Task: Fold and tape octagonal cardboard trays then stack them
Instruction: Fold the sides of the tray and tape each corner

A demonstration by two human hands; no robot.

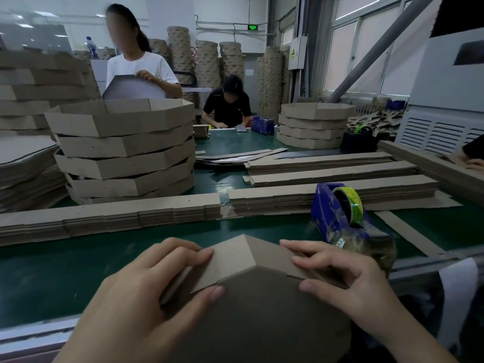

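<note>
cardboard tray [262,310] is sitting at the near edge of the green tabletop [65,279], base panel facing the wearer. left grip [146,292] and right grip [348,281] are each pinching a folded side wall, thumbs pressing the base. board is looking light, stiff and crease-prone, so holding beside the corner fold is probably steadying it best.

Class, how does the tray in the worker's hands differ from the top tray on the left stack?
The held tray is gripped by the left hand and right hand, which pinch its wall; the top tray rests untouched on the stack. The held tray shows its flat base; the top tray shows its open inside. Both are brown cardboard.
</note>
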